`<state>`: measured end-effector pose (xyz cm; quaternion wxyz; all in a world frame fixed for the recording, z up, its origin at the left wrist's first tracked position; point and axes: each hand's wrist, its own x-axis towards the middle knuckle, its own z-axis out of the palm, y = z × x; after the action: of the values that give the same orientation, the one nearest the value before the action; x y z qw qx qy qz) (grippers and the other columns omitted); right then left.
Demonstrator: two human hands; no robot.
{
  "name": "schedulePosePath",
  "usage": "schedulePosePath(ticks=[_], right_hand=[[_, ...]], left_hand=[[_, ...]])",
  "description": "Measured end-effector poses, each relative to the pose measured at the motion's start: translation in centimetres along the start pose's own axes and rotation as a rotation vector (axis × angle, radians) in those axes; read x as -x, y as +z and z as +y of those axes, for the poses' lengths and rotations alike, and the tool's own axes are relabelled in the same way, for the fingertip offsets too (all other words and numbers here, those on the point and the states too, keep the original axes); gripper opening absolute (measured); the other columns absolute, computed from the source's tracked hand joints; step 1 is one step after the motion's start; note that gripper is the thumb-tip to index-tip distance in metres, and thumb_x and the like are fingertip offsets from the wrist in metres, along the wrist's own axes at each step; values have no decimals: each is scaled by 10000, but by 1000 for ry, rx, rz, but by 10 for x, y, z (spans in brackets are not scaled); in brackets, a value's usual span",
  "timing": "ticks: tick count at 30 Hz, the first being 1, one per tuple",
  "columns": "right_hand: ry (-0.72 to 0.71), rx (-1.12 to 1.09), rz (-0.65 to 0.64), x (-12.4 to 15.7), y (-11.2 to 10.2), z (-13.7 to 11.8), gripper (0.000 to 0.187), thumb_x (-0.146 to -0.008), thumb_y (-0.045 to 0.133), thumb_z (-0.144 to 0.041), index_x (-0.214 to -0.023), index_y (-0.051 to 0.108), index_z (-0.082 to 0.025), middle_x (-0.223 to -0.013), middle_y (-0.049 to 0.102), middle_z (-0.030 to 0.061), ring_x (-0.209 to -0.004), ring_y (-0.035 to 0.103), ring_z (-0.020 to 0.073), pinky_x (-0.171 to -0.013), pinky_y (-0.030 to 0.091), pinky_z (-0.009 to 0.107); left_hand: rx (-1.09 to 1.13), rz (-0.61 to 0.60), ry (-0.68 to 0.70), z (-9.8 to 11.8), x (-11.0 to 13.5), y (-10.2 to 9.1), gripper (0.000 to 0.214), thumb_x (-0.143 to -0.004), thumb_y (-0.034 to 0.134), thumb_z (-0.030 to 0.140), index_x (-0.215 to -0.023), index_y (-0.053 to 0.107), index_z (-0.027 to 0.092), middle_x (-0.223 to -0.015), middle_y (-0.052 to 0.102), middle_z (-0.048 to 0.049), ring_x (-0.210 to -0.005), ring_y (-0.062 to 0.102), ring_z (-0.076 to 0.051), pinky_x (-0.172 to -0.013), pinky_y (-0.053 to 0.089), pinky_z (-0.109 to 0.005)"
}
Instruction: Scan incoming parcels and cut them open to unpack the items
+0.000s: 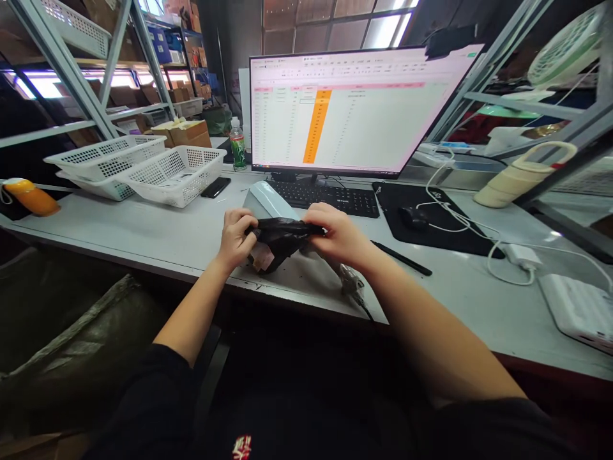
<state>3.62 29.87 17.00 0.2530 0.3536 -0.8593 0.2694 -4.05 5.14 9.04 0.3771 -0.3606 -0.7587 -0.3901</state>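
Note:
A crumpled black plastic bag [285,233] is stretched between my two hands above the desk's front edge. My left hand [237,237] is closed on its left end, my right hand [330,231] on its right end. A pale patch, perhaps a label, shows low on the bag's left part; whatever is inside stays hidden. Just behind the bag stands a light blue-grey device [271,201], partly covered by it. A clear-wrapped item with a dark cable [352,284] lies at the desk edge below my right forearm.
A monitor [335,121] and black keyboard [330,197] stand behind. White baskets [177,172], a phone [216,187] and a green-labelled bottle [237,144] are to the left. A black stick [402,258], mouse [412,217], white cables and a beige cup [512,176] lie right.

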Motion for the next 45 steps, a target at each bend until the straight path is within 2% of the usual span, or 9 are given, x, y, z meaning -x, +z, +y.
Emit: schedulePosePath(ticks=[7,11,23,26,30,33,37,41,45], right_hand=[[-75,446,326,0,62,-25,254,-889,528,-65,-901,707,-244,-819,602,31,-753,503,175,-655,362,298],[-197,599,460,6,88,-41,261,-955,545,-97,-903,738,-264,-774,588,32,-712,453,180,-665,382,303],[137,414,115,52,107,-54,292,-937,555,-171,-1184,704,-220,-957,658,63,-786,603,178,-623,441,271],[10,141,91,49,90,-62,326,-962,601,-265,-1279,646,-206,-1031,676,65,-809,642,161,-676,518,257],[-48,54,201,21,29,-56,401,-978,580,-275,-1379,600,-257,-1224,660,96,-1069,653,222,-891,575,373],[-27,162,16,-6,-9,-43,650,-906,643,-245,-1533,476,-284,-1476,544,109,-1366,508,311,-1106,478,539],[-118,213,-298,-33,-10,-35,815,-810,756,-211,-1557,441,-296,-1621,415,94,-1495,360,345,-1186,381,583],[-201,179,-482,-55,-2,-37,576,-745,825,-194,-1291,654,-258,-1423,615,86,-1400,480,350,-1147,395,595],[50,15,-328,-71,-40,-19,476,-700,872,-397,-1087,724,-161,-1071,738,28,-1086,667,312,-938,513,456]], left_hand=[[181,-84,-175,9,23,-6,631,-725,729,429,-1256,462,217,-1162,594,-79,-1038,590,-259,-881,481,-394],[201,-97,-332,11,25,-8,568,-655,839,367,-1079,489,227,-1017,604,-23,-936,600,-215,-799,475,-331],[172,-44,-256,44,17,-3,168,-697,626,147,-696,475,220,-697,531,18,-706,506,-167,-667,385,-300],[251,-39,-241,37,17,-14,142,-701,609,163,-696,477,216,-692,525,24,-683,496,-150,-659,386,-287],[461,-42,-237,10,19,-34,149,-712,685,246,-759,548,211,-767,570,17,-729,528,-139,-690,425,-271],[634,-116,-352,-7,24,-48,211,-733,780,331,-801,618,213,-772,601,13,-713,557,-138,-684,450,-275],[860,-313,-433,-6,27,-63,320,-750,845,475,-693,667,215,-742,594,-15,-691,588,-159,-673,497,-320],[925,-391,-424,4,26,-65,379,-695,894,490,-590,660,210,-869,639,-71,-842,659,-218,-767,565,-394],[780,-124,-527,-11,42,-57,580,-726,742,714,-535,539,205,-775,598,-57,-723,623,-195,-742,584,-413]])
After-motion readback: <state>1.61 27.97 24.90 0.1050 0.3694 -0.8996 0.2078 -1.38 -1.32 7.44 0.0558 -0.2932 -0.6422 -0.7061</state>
